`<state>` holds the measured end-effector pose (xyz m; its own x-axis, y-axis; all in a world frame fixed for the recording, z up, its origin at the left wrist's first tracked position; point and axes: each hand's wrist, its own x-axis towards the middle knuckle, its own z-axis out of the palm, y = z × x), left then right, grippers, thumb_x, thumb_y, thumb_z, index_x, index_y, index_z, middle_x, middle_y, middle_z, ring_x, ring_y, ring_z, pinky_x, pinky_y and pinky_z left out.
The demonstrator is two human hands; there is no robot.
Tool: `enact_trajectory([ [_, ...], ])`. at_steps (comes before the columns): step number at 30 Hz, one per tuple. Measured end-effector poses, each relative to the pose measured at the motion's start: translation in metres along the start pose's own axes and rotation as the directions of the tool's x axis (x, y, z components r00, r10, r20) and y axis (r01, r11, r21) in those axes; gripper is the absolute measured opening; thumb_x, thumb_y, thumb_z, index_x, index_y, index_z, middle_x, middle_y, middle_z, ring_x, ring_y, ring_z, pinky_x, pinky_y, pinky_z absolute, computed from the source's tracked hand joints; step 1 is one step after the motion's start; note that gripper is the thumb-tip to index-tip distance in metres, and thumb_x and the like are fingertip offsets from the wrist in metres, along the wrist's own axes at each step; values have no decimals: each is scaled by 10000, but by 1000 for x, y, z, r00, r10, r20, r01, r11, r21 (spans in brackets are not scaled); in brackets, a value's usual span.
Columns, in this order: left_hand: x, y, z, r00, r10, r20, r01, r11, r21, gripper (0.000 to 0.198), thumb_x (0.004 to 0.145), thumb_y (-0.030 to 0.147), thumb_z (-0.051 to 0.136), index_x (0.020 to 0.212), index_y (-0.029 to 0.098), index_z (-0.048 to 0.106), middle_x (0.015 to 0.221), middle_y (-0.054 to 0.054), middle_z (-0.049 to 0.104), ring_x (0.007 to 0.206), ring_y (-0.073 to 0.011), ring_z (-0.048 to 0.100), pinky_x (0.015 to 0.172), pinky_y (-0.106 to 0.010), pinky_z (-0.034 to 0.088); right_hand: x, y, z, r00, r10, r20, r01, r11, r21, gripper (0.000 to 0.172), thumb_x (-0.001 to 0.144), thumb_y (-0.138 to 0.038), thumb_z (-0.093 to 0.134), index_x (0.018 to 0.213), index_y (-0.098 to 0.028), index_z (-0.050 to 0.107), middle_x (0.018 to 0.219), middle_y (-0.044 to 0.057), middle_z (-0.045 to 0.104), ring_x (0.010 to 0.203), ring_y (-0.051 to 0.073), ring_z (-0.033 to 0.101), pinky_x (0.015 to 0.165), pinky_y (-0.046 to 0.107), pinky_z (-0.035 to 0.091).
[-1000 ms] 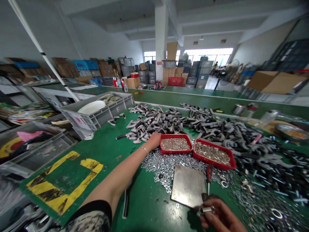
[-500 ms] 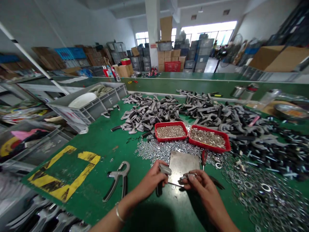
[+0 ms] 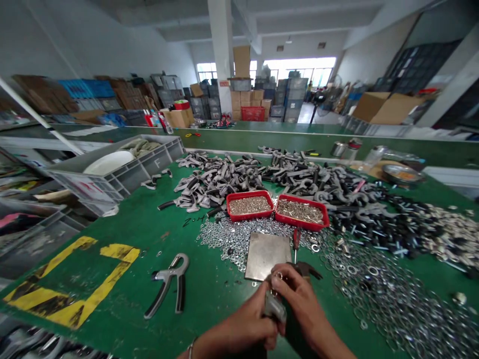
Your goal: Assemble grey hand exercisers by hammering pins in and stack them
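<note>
My left hand [image 3: 254, 321] is closed around a grey metal handle piece [image 3: 275, 307], held low in front of me. At the top end of that piece my right hand [image 3: 297, 294] pinches a small shiny coiled part [image 3: 277, 276] that looks like a spring; fingers partly hide it. The two hands meet just below the flat steel plate [image 3: 266, 255]. On the left of them, an assembled hand grip [image 3: 170, 280] with two black-padded legs lies on the green table.
A screwdriver [image 3: 296, 242] and a hammer [image 3: 310, 270] lie right of the plate. Behind are two red trays [image 3: 250, 216] of small metal parts, loose nuts [image 3: 224, 239] and a heap of grey handles [image 3: 220, 179]. Rings [image 3: 389, 299] spread at right; a grey crate [image 3: 138, 172] stands left.
My hands were apart on either side of the plate's lower edge. Now they have come together nearer to me, the coiled part brought to the handle piece. The view has shifted right.
</note>
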<state>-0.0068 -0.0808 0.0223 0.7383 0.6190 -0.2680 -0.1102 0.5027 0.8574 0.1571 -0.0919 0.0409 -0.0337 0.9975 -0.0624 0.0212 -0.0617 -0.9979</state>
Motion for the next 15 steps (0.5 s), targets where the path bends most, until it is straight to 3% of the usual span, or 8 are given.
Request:
enact_trajectory([
  [2,-6,-4,5,993,-38,114,39,999,-2,627,808,372,687,1322,174,389,866,-59,662,552,-86,533,525,-213,384,-1,5,-14,988,-19,156,20,1000,-4,210,914,-429,573,898,-223,611,904,13,592,829,179,582,735,278,491],
  [4,-6,-7,7,998,-42,51,43,999,-18,489,877,492,607,1198,147,474,792,-69,679,471,-61,467,463,-194,322,3,10,-37,969,-60,240,93,987,-131,208,951,-415,518,924,-228,606,917,22,595,861,192,589,778,308,495],
  [5,-3,-8,7,999,-29,-38,29,999,-25,434,898,520,570,1112,150,495,745,-59,678,426,-49,415,428,-187,277,8,14,-51,970,-96,223,156,949,-272,206,963,-401,501,937,-227,607,933,34,602,899,206,587,818,331,489],
  [7,4,-4,5,969,40,-245,-45,999,-16,370,921,533,530,982,170,490,717,-41,675,400,-41,370,410,-182,250,23,22,-85,972,-210,104,229,762,-605,196,972,-354,481,949,-215,617,975,73,609,965,242,558,889,396,456],
  [8,8,1,3,943,94,-320,-98,995,5,362,928,536,518,950,176,486,753,-45,683,424,-48,406,428,-183,287,32,26,-102,959,-277,55,227,637,-737,192,964,-328,480,929,-206,624,979,96,608,975,265,539,904,434,439],
  [10,15,15,-4,913,179,-366,-162,984,77,365,937,542,504,939,177,503,880,-70,702,539,-81,530,524,-204,404,52,35,-132,946,-323,29,205,526,-825,185,933,-278,494,832,-200,628,931,120,608,941,293,518,898,487,417],
  [12,20,31,-11,928,191,-321,-146,977,158,372,926,547,520,945,175,530,950,-83,707,643,-121,606,616,-239,469,70,41,-154,950,-309,48,212,521,-827,195,893,-254,525,717,-215,600,835,108,606,868,290,518,870,492,421],
  [15,28,44,-19,924,197,-327,-115,960,255,351,891,529,581,891,179,544,884,-60,713,603,-110,577,593,-228,449,85,43,-171,950,-306,56,223,545,-808,200,849,-296,579,661,-231,573,782,90,614,810,279,536,833,477,443],
])
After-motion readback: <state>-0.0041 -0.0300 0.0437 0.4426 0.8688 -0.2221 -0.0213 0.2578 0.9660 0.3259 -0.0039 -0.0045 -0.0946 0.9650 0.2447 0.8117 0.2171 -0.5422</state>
